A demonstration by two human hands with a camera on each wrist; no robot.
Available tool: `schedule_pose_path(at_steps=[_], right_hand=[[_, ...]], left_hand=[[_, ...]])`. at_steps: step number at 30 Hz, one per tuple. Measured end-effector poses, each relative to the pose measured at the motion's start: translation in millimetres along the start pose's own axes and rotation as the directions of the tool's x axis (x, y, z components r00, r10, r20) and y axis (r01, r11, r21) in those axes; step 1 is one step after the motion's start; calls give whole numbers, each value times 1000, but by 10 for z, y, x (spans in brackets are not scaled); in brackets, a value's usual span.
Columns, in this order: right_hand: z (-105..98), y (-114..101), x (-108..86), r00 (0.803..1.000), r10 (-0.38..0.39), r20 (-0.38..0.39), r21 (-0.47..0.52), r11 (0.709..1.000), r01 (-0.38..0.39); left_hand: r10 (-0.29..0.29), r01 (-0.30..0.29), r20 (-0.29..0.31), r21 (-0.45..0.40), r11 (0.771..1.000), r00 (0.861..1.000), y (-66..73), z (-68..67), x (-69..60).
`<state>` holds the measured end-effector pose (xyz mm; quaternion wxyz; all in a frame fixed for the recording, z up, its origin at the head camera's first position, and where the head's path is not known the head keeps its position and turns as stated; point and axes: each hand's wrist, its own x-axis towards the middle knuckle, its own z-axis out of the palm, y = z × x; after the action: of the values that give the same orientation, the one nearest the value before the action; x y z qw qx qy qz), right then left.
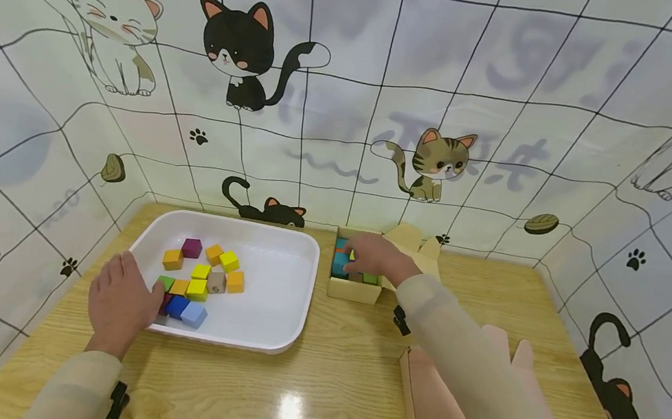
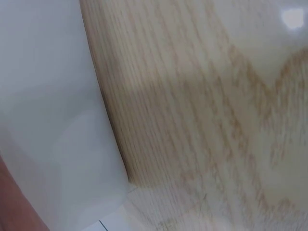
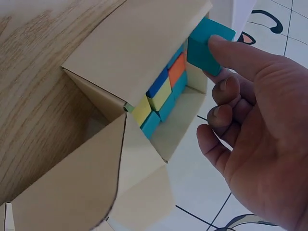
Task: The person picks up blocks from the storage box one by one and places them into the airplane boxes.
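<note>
My right hand is over a small cardboard box. In the right wrist view, its thumb and fingers pinch a teal cube at the edge of the box. Teal, yellow, orange and blue cubes sit inside that box. A white tray to the left carries several loose cubes, among them a purple cube, a grey cube marked 6 and a light blue cube. Across the tray's left rim rests my left hand, thumb beside the cubes, fingers extended.
A second cardboard box lies at the front right, partly hidden under my right sleeve. The small box's raised flaps spread to its right. A wall covering with printed cats encloses the wooden table.
</note>
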<state>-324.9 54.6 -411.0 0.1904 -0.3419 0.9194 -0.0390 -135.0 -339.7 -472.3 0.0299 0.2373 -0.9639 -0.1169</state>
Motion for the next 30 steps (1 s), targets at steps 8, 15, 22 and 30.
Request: schedule_pose_path(at_steps=[8, 15, 22, 30], right_hand=[[100, 21, 48, 997, 26, 68, 28, 999, -27], [181, 17, 95, 998, 32, 59, 23, 999, -34], [214, -17, 123, 998, 50, 49, 3, 999, -50], [281, -14, 139, 998, 56, -27, 5, 998, -56]], left_hand=[[-7, 7, 8, 7, 1000, 1000, 21, -25, -6], [-12, 11, 11, 10, 1000, 1000, 23, -33, -12], [-5, 5, 5, 7, 1000, 1000, -8, -3, -2], [-4, 4, 2, 11, 1000, 1000, -13, -5, 21]])
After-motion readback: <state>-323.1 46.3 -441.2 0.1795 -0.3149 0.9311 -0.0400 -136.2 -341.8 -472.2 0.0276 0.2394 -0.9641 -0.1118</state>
